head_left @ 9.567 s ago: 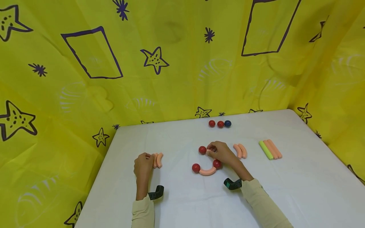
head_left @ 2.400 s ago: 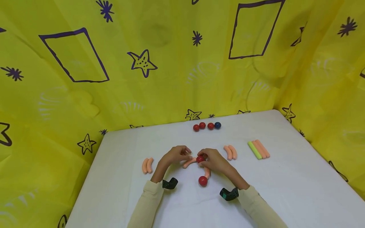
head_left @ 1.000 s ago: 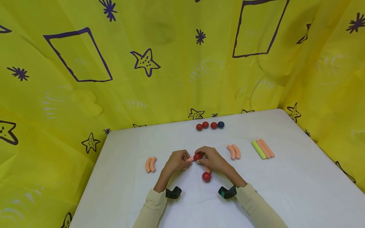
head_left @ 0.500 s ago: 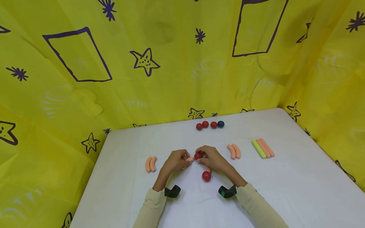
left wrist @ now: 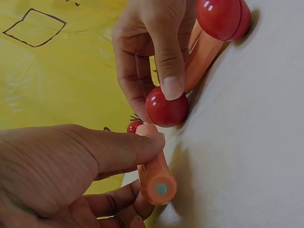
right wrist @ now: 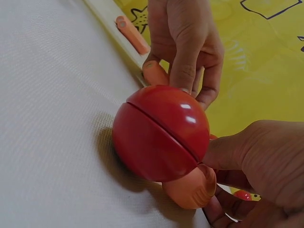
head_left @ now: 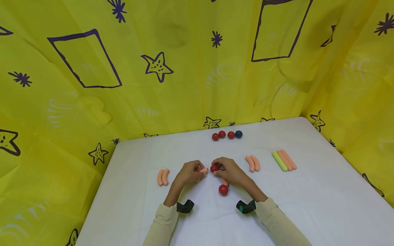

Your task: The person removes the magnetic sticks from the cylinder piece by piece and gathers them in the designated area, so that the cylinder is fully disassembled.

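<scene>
My left hand (head_left: pixel 189 173) pinches a curved orange magnetic rod (head_left: pixel 204 170) between thumb and fingers. In the left wrist view, a round greyish disc marks the end face of that rod (left wrist: pixel 159 190). Just to its right, my right hand (head_left: pixel 229 171) pinches a red ball (head_left: pixel 214 168) by its sides. From this ball a second curved orange rod (head_left: pixel 225 182) runs toward me, partly hidden by the right hand. Its near end meets another red ball (head_left: pixel 223 190), which looms large in the right wrist view with a seam around it (right wrist: pixel 159 133).
Three red balls (head_left: pixel 222 134) and a dark blue ball (head_left: pixel 238 134) line the table's back. Pairs of curved orange rods lie left (head_left: pixel 162 177) and right (head_left: pixel 252 163). Farther right are a green straight rod (head_left: pixel 279 161) and two orange ones (head_left: pixel 287 160). A yellow curtain (head_left: pixel 184 95) stands behind.
The left hand has brought a curved rod from the left group to the middle. Another red ball has joined the back row. Since one second ago, the rod's end has drawn slightly off the ball.
</scene>
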`<state>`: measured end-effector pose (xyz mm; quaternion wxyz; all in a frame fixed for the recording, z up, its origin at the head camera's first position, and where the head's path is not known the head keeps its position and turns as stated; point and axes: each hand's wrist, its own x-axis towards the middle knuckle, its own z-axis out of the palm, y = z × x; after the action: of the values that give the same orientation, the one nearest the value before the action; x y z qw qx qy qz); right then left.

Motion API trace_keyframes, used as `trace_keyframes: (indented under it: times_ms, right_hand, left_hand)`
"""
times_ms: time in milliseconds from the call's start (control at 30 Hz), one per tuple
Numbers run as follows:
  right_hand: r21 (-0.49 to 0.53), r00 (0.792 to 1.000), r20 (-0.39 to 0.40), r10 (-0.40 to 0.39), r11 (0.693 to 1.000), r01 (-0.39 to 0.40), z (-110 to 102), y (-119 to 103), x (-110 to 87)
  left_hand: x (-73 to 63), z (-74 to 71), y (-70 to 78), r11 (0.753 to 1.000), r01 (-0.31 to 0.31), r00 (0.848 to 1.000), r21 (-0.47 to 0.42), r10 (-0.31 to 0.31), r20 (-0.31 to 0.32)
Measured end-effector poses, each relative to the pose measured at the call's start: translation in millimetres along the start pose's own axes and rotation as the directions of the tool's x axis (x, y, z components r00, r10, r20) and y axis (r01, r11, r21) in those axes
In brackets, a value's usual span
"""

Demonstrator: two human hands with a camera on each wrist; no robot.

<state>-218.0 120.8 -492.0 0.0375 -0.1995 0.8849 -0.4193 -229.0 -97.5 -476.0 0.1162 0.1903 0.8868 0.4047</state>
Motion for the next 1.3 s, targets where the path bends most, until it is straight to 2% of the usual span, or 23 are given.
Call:
trace_keyframes:
  times_ms: [200, 333, 467, 667, 933, 1100, 1167, 1300]
  right_hand:
    - [0.004, 1.000, 0.013, 0.015, 1.000, -0.015, 0.6, -0.9, -0.3]
    - [0.007, 1.000, 0.012, 0.026, 1.000, -0.026, 0.1, -2.5, -0.8]
    - [0.012, 0.999, 0.013, 0.039, 0.999, -0.039, -0.1, -2.9, -0.5]
    - [0.020, 0.999, 0.014, 0.049, 0.999, -0.049, 0.5, -0.9, -0.1]
    - [0.031, 0.995, 0.033, 0.089, 0.995, -0.090, 1.5, -1.1, -0.3]
    - [0.032, 0.997, 0.033, 0.075, 0.997, -0.076, 1.2, -1.1, -0.7]
    - [0.029, 0.997, 0.032, 0.068, 0.997, -0.069, 1.1, -0.8, -0.8]
    - [0.028, 0.998, 0.031, 0.060, 0.998, -0.061, 1.2, -0.1, -0.4]
  left_hand:
    - [-5.7, -9.6, 4.7, 0.999, 0.045, 0.998, -0.012, -0.046, -0.031]
    - [-11.9, -25.7, 10.6, 0.997, 0.075, 0.992, -0.023, -0.077, -0.095]
    - [-21.1, -45.4, 8.6, 0.992, 0.118, 0.979, -0.043, -0.124, -0.163]
    - [-34.3, -74.5, -7.8, 0.977, 0.209, 0.953, -0.038, -0.213, -0.217]
    - [-56.5, -105.2, -30.9, 0.961, 0.271, 0.931, 0.046, -0.250, -0.266]
    - [-65.1, -114.2, -43.8, 0.937, 0.339, 0.908, 0.084, -0.302, -0.291]
    - [-66.6, -115.4, -48.8, 0.922, 0.373, 0.896, 0.101, -0.330, -0.299]
    - [-69.2, -115.6, -56.5, 0.889, 0.424, 0.881, 0.173, -0.361, -0.306]
